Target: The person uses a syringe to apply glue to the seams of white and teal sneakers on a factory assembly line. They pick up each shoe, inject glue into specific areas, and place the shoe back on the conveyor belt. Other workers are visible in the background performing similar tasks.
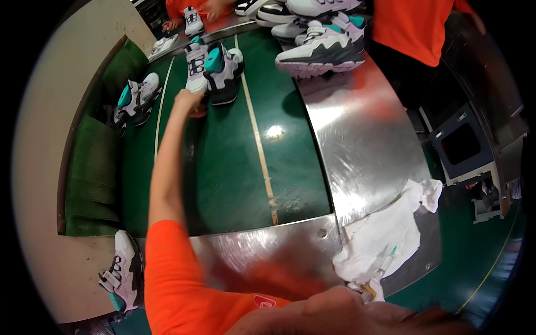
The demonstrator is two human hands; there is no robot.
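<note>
My left arm reaches far over the green belt [223, 178]. My left hand [190, 104] is closed on the toe of a white and lilac sneaker [196, 64]. Close to its right stands another sneaker [225, 75] with a black sole and teal stuffing. At the lower right, a thin syringe [384, 267] with a green tip points away from me over a white cloth [385, 237]. White-covered fingers of my right hand [377, 290] seem to hold its lower end; most of that hand is hidden.
One sneaker [139, 99] sits at the belt's left side, another [126, 271] by the near left corner. Several sneakers [321, 50] are piled on the metal ledge [371, 139] at the far right. People in orange shirts [410, 30] stand beyond; one handles a shoe [193, 21].
</note>
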